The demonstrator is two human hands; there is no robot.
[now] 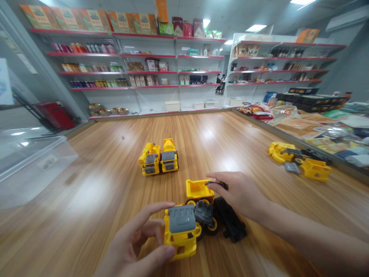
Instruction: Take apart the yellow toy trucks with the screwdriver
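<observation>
Cab of yellow and grey, on the near part of the tabletop, grasped by the left hand; its front faces the wearer, long axis roughly up and down in view. Farther off, two trucks stand side by side, fronts also this way. A black chassis slants far-left to near-right; a tipper bed, grey seats and wheels crowd the cab's right side. The right hand pinches a small black piece.
</observation>
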